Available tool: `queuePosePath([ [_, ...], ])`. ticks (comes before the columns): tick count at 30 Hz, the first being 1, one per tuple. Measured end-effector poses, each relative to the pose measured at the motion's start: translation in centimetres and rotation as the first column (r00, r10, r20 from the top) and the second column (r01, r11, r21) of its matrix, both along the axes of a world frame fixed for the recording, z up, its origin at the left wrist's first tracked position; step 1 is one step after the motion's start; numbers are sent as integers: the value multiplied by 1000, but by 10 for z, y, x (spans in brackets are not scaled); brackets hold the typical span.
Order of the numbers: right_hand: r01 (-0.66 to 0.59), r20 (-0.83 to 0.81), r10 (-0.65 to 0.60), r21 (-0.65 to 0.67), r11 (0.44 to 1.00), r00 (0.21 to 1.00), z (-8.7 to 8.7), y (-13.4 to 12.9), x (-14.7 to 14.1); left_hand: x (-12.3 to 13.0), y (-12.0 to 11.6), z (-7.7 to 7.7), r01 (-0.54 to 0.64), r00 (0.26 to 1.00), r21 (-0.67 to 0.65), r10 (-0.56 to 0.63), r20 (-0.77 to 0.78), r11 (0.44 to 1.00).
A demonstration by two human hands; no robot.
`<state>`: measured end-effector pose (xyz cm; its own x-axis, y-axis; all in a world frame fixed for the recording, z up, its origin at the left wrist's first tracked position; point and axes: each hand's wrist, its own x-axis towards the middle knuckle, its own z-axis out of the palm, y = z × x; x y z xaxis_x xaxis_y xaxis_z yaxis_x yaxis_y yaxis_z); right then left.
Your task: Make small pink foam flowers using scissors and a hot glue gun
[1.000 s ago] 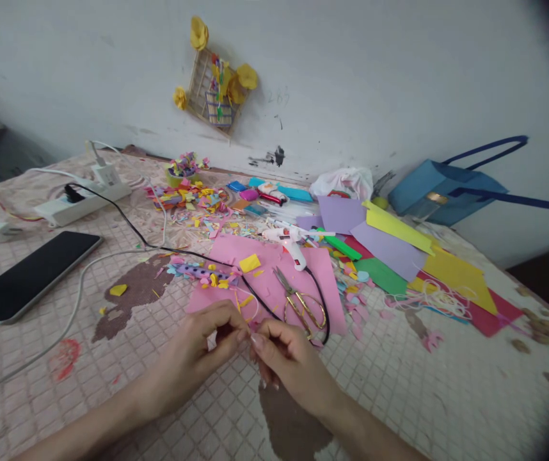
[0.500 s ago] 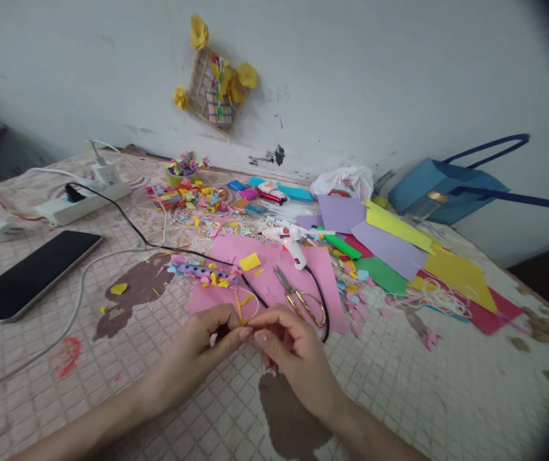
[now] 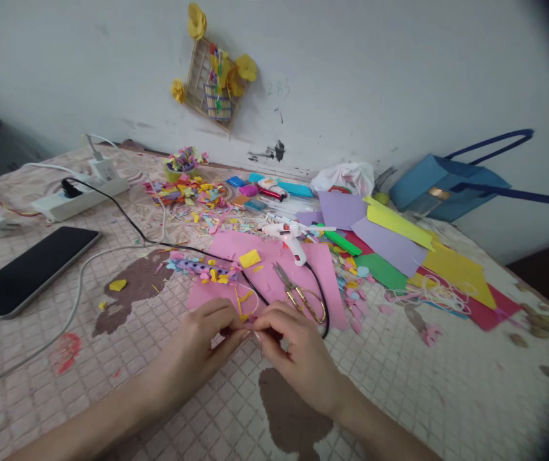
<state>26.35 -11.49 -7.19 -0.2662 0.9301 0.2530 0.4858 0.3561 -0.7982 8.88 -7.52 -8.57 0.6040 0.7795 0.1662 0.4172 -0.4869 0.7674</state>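
My left hand (image 3: pixel 212 342) and my right hand (image 3: pixel 294 349) meet fingertip to fingertip over the near edge of a pink sheet (image 3: pixel 226 246). Both are pinched closed; whatever lies between the fingertips is too small or hidden to name. Just beyond them on the sheet are thin yellow strips (image 3: pixel 242 301) and a decorated purple dotted strip (image 3: pixel 198 267) with small yellow and blue pieces. Gold-handled scissors (image 3: pixel 298 294) lie right of my right hand. Behind them rests a white glue gun (image 3: pixel 291 242), its black cord curving toward me. A yellow paper piece (image 3: pixel 249 258) sits mid-sheet.
A phone (image 3: pixel 34 269) and power strip (image 3: pixel 82 200) lie left, with cables crossing the table. Paper scraps (image 3: pixel 192 192) heap at the back beside a small pot (image 3: pixel 182 168). Coloured sheets (image 3: pixel 389 243), white string (image 3: pixel 430 291) and a blue bag (image 3: pixel 447 186) are at the right.
Both hands stay together, with the fingers shifting slightly; my right hand's fingers now curl more closely against the left fingertips. Objects on the table keep their places.
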Motion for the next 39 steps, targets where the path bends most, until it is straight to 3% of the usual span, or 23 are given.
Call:
queuePosePath([
  [5,60,-13,-61,-52,997,998,-8,-1,-4,-2,-3,0,9,998,-39,-6,70,999],
  [7,48,-126,-73,-188,981,989,-13,-2,-5,-3,-2,2,-15,996,-71,22,92,997],
  [10,-57,-327,-97,-431,900,940,-18,-2,-5,-3,0,5,-26,992,-153,44,115,988],
  [12,-96,-389,-122,-495,864,913,-18,-1,-5,-3,2,6,-4,988,-222,38,147,975],
  [17,-93,-408,-142,-505,858,902,-19,0,-4,-2,3,8,17,979,-258,36,199,966],
  [22,-96,-411,-150,-520,849,899,-21,0,-4,-1,1,6,-14,988,-135,35,148,991],
  [28,-108,-416,-158,-548,830,895,-16,-3,-7,-2,-1,2,28,986,-14,-25,163,1000],
  [31,-155,-446,-128,-544,825,886,-17,-4,-8,-1,-1,2,22,987,-65,-12,158,998],
  [35,-238,-466,-42,-526,817,884,-18,-6,-6,-1,1,3,40,973,-245,18,231,969],
  [39,-115,-419,-95,-450,886,903,-12,-5,-3,-1,4,5,-27,959,-306,110,260,952],
])
